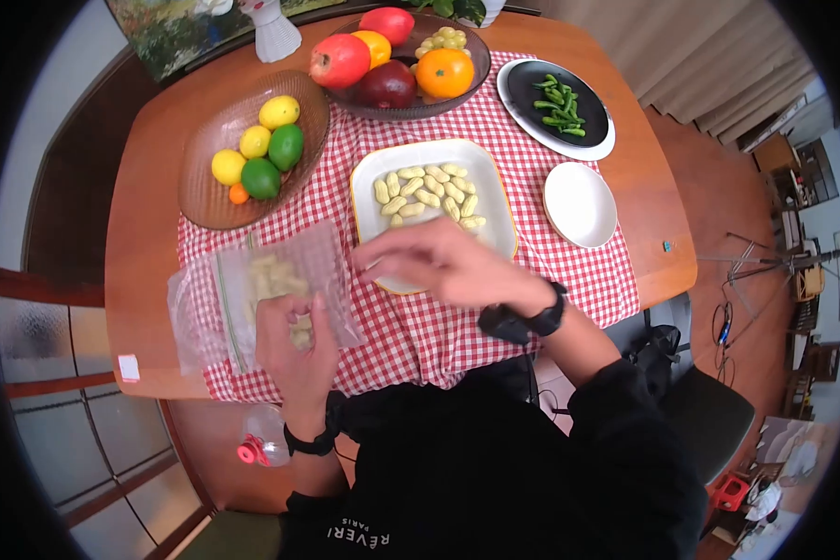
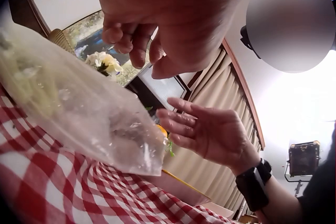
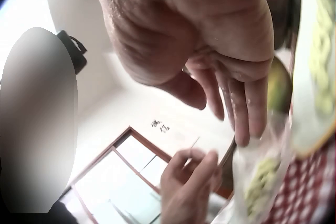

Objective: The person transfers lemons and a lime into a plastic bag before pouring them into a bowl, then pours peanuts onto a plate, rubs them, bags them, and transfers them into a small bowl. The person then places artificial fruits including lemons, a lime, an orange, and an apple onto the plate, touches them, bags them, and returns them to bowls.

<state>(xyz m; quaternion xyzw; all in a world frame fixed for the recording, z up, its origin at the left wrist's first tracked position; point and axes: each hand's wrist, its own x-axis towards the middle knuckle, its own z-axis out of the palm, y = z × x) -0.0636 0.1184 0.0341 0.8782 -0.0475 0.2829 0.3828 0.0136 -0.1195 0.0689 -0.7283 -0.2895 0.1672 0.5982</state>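
Observation:
A clear zip bag (image 1: 280, 280) with peanuts inside lies on the checked cloth. My left hand (image 1: 294, 341) is over its near side, fingers loosely curled with nothing between them; the left wrist view shows the bag (image 2: 79, 108) below and beyond these fingers. A white tray (image 1: 369, 168) with a yellow rim holds many unshelled peanuts (image 1: 429, 191). Across the tray's near left part reaches my right hand (image 1: 448, 261), its fingers extended toward the bag and holding nothing. In the right wrist view, its fingertips (image 3: 242, 137) overlap the bag's edge.
Behind the bag stands a brown basket (image 1: 196, 177) of lemons and green fruit. A fruit bowl (image 1: 401, 112) is at the back. To the right are a dark plate (image 1: 527, 89) of green peppers and a white bowl (image 1: 581, 205). A plastic bottle (image 1: 266, 434) appears below the table's edge.

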